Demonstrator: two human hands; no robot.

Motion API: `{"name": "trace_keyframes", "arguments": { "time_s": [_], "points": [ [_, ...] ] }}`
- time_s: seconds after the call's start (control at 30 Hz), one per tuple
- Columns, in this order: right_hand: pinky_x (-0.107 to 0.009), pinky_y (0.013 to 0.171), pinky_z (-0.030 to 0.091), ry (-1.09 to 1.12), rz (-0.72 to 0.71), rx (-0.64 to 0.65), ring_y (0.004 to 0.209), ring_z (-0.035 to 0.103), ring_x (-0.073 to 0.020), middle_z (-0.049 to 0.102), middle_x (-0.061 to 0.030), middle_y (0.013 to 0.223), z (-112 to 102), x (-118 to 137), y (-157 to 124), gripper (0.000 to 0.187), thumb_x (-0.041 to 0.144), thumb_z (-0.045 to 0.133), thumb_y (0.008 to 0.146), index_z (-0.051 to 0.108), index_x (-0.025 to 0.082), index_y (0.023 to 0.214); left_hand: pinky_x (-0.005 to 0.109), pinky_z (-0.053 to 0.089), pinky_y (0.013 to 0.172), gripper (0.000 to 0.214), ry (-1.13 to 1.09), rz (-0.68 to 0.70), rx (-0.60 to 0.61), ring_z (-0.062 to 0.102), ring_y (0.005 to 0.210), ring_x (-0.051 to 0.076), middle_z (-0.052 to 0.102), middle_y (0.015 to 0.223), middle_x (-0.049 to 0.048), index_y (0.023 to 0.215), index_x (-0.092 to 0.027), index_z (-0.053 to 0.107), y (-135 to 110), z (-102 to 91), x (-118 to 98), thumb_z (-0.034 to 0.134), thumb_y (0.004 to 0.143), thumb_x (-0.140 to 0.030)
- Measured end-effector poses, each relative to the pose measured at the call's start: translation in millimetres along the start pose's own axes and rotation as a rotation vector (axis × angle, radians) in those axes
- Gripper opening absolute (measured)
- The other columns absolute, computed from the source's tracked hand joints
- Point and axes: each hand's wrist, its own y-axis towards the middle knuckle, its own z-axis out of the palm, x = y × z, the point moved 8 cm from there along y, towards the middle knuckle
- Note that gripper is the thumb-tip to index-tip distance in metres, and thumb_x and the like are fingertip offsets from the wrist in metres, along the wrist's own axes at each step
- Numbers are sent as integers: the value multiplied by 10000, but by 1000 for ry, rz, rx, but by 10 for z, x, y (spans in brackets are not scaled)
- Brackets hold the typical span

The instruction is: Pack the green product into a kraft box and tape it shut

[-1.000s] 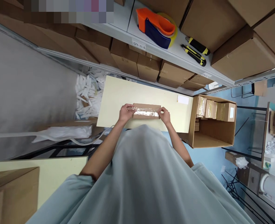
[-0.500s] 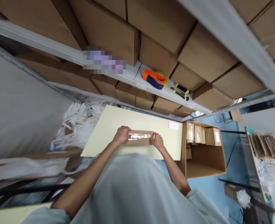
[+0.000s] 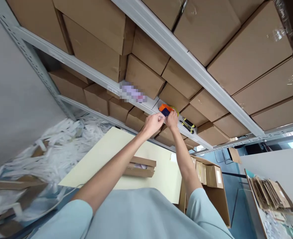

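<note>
My right hand (image 3: pixel 172 120) has its fingers closed on the orange and dark blue tape dispenser (image 3: pixel 164 110), which rests on the shelf ledge. Close beside it, my left hand (image 3: pixel 153 124) makes a pinch at the dispenser's front; what its fingertips hold is too small to make out. Below my forearms a long, narrow cardboard box (image 3: pixel 142 172) lies on the pale yellow tabletop (image 3: pixel 161 186), its top parted and something whitish showing inside. My left forearm hides part of it.
Two yellow-and-black utility knives (image 3: pixel 187 126) lie on the ledge right of the dispenser. Brown cartons (image 3: pixel 146 74) fill the shelves. A large open carton (image 3: pixel 217 205) holding smaller boxes stands at the right of the table. White paper scraps (image 3: pixel 69 149) are heaped on the left.
Both hands have left the small box on the table and moved up to the tape dispenser. The box now shows a parted top instead of a shiny taped face. The view has shifted towards the shelves.
</note>
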Motion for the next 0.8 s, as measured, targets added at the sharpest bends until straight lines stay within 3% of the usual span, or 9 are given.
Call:
{"name": "trace_keyframes", "arguments": {
  "time_s": [0.17, 0.3, 0.4, 0.5, 0.6, 0.7, 0.8],
  "points": [
    [-603, 1353, 428, -3, 32, 74, 1544, 592, -447, 605, -405, 1607, 142, -98, 99, 521, 223, 549, 1070, 523, -33, 1523, 344, 565, 855, 232, -36, -64, 48, 830, 933, 287, 868, 867, 46, 1029, -262, 864, -394, -123, 401, 654, 993, -353],
    [-545, 1324, 491, 43, -12, 178, 1469, 691, -409, 712, -330, 1547, 99, -203, 260, 566, 239, 617, 1065, 532, 16, 1578, 351, 603, 868, 226, -99, -97, 101, 822, 861, 270, 864, 839, 45, 999, -248, 851, -590, 31, 564, 651, 995, -354],
    [-552, 1275, 542, 84, -17, 196, 1423, 728, -401, 745, -306, 1503, 77, -248, 189, 573, 249, 595, 1090, 515, 34, 1614, 356, 646, 945, 240, -164, -102, 110, 843, 949, 262, 898, 978, 71, 1075, -228, 843, -694, 163, 562, 635, 1003, -322],
    [-530, 1241, 573, 401, -9, 98, 1365, 751, -364, 776, -263, 1447, 102, -204, -234, 526, 351, 610, 1104, 565, 73, 1548, 368, 666, 1075, 326, -231, -88, 65, 840, 1124, 248, 875, 1289, 119, 1240, -199, 811, -853, 151, 552, 583, 1040, -320],
    [-482, 1186, 618, 1092, 44, -2, 1208, 794, -303, 841, -155, 1282, 209, -94, -946, 562, 651, 718, 1030, 686, 169, 1319, 388, 683, 1108, 353, -350, -6, -10, 822, 1177, 244, 836, 1340, 123, 1273, -204, 796, -1092, 7, 533, 587, 1082, -415],
    [-467, 1213, 617, 1570, 110, 118, 1248, 805, -289, 872, -106, 1259, 404, 181, -1640, 639, 788, 828, 912, 740, 228, 1207, 391, 694, 1072, 356, -421, 42, -28, 814, 1124, 245, 846, 1217, 100, 1157, -220, 823, -1342, -114, 557, 640, 1078, -515],
    [-491, 1221, 627, 1761, 180, 211, 1349, 787, -318, 884, -106, 1256, 492, 402, -2072, 611, 766, 913, 855, 769, 251, 1152, 381, 696, 1010, 410, -446, -36, 11, 810, 1029, 239, 853, 1120, 92, 1078, -212, 834, -1518, -149, 674, 715, 1034, -602]
  ]
}}
